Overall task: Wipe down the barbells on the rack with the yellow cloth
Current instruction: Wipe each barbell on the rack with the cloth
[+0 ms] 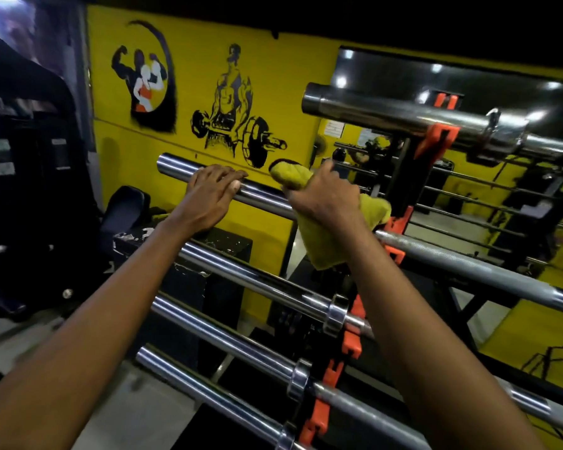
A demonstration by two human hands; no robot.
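Note:
Several chrome barbells lie across a black rack with orange hooks [320,414]. My left hand [208,194] rests on the sleeve of the second barbell from the top [173,168], fingers curled over it near its left end. My right hand [322,196] is shut on the yellow cloth [322,241], pressing it around the same bar just right of the left hand. Part of the cloth sticks out above my fingers and the rest hangs below my wrist. The top barbell [387,112] lies higher at the right.
Lower barbells [241,349] stack toward me below my arms. A yellow wall with painted bodybuilder figures [228,102] stands behind the rack. A dark weight machine [26,177] is at the left, a mirror [468,177] at the right, and a black box [221,248] under the bars.

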